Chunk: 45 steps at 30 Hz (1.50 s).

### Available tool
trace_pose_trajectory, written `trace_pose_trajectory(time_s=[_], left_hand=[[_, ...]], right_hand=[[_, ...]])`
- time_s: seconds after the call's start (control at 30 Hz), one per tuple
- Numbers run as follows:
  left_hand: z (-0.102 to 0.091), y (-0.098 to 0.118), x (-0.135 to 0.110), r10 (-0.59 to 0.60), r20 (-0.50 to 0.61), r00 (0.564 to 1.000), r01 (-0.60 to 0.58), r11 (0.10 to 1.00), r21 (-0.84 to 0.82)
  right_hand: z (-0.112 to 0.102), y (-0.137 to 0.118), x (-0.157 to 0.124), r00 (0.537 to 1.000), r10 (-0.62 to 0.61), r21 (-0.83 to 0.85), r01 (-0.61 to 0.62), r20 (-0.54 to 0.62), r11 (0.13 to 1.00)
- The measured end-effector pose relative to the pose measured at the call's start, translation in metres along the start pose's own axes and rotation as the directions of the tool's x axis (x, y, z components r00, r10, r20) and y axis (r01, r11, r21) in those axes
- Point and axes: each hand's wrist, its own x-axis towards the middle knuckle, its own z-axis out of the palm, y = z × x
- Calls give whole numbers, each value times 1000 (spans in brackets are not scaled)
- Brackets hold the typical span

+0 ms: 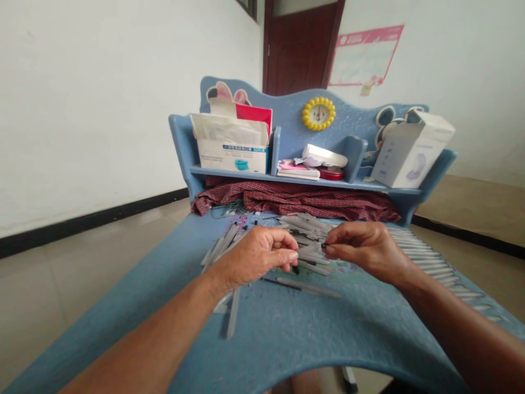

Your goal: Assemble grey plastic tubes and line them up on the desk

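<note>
My left hand (268,251) is closed in a pinch over the table, thumb against the fingers. Whatever lies in that pinch is hard to tell apart from the translucent pen barrels (314,268) heaped just behind it. Facing it, my right hand (365,246) pinches a small black pen part (324,245) between thumb and fingertips. A narrow gap separates the two hands. Nearer to me lies a thin dark refill (281,283) beside a pale barrel (315,289). Another loose barrel (233,314) lies below my left wrist.
A row of finished-looking pens (422,257) lines the right side of the blue table (287,339). Bunched checked cloth (295,200) lies under the shelf (348,185). On that shelf stand a mask box (233,156), a white carton (410,150) and a red tin (331,174).
</note>
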Motion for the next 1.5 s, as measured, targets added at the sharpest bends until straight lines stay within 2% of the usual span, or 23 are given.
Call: trace_pose_trajectory(time_s=[0.4, 0.77, 1.07, 1.27, 1.4, 1.5], left_hand=[[1, -1, 1, -31, 53, 998, 30, 999, 19], [2, 2, -1, -97, 80, 992, 94, 995, 42], [1, -1, 0, -87, 124, 989, 84, 996, 28], [1, -1, 0, -63, 80, 995, 59, 997, 44], [3, 1, 0, -67, 54, 996, 60, 991, 124], [4, 2, -1, -66, 56, 996, 57, 988, 143]], right_hand=[[1, -2, -3, 996, -59, -38, 62, 68, 997], [3, -10, -7, 983, -133, -209, 157, 126, 965], [7, -10, -8, 983, -105, -197, 134, 149, 971], [6, -9, -7, 973, -158, -348, 209, 167, 914], [5, -8, -7, 964, -116, -432, 212, 237, 877], [6, -7, -6, 961, -38, -391, 147, 274, 908]])
